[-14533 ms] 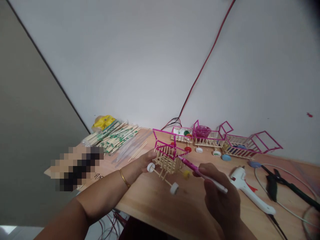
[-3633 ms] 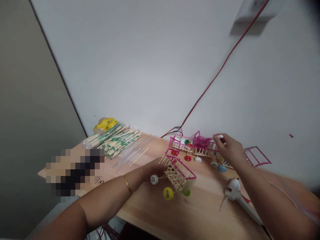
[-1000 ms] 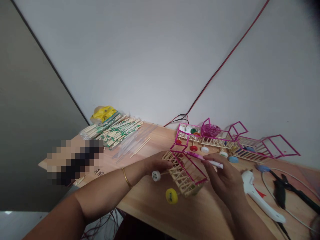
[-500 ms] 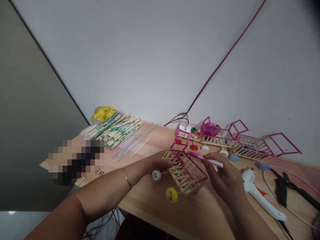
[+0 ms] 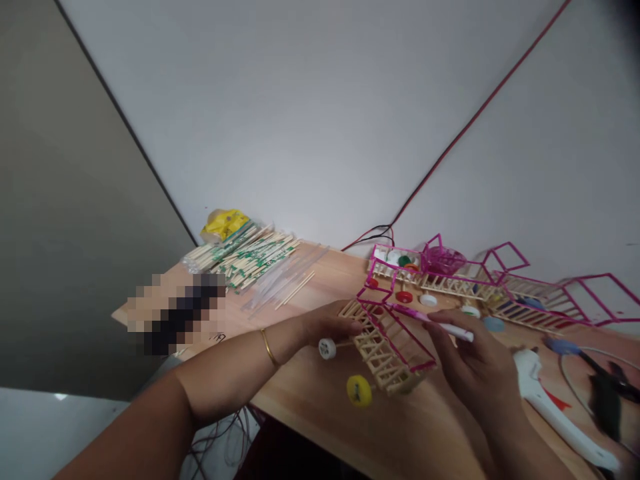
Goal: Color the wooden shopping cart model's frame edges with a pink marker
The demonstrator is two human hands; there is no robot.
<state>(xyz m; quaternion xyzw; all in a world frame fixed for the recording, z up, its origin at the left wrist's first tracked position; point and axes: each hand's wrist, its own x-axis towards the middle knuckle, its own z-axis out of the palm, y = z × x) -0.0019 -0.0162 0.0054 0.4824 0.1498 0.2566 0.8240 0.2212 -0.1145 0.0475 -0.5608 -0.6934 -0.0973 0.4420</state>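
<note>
My left hand (image 5: 335,323) grips the rear end of a small cart made of bamboo sticks (image 5: 383,353), held tilted over the table. Its top rails and upright frame are painted magenta. A white bottle-cap wheel (image 5: 327,348) and a yellow one (image 5: 359,391) show on its near side. In my right hand (image 5: 473,360) a slim paintbrush (image 5: 453,328), white-handled and stained pink, is pinched between thumb and fingers. Its tip meets the magenta rail near the base of the upright frame. My left fingertips are partly hidden behind the sticks.
Several similar carts (image 5: 450,283) stand along the wall, one holding a magenta paint bowl (image 5: 443,260). A white glue gun (image 5: 555,407) and dark-handled pliers (image 5: 607,393) lie at right. Paper-wrapped chopsticks (image 5: 260,257) and a yellow packet (image 5: 224,225) lie at back left.
Earlier the cart was turned differently, and my right hand then took the brush to the paint bowl. The brush is back at the cart's rail; lately mainly the camera view has shifted.
</note>
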